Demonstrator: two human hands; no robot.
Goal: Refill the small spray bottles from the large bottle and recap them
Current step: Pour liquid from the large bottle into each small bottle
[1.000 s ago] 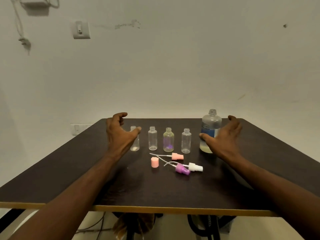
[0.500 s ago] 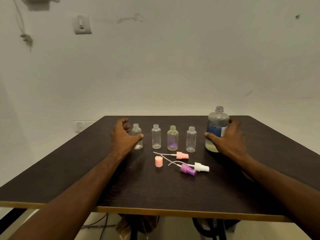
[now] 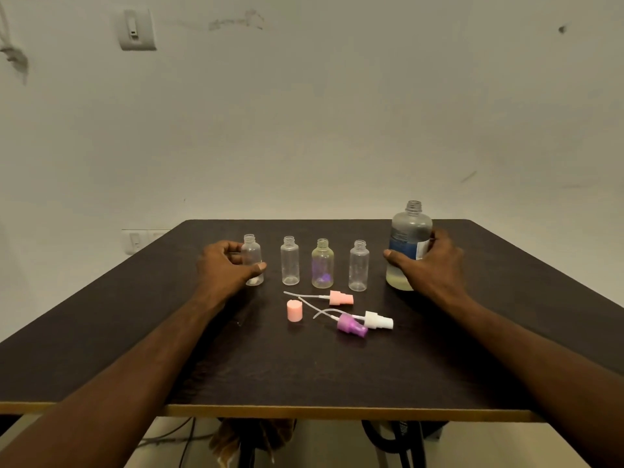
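Several small clear bottles stand uncapped in a row on the dark table. My left hand is wrapped around the leftmost small bottle. To its right stand a second clear bottle, a yellowish one with purple inside and another clear one. My right hand grips the large uncapped bottle, which holds a little pale liquid. In front of the row lie a pink spray head, a white spray head, a purple spray head and a pink cap.
The table's front edge is close to me, with cables and a stand below it. A plain wall with a switch plate rises behind the table.
Both hands moved in and closed: the left one onto the leftmost small bottle, the right one onto the large bottle. The bottles still stand on the table.
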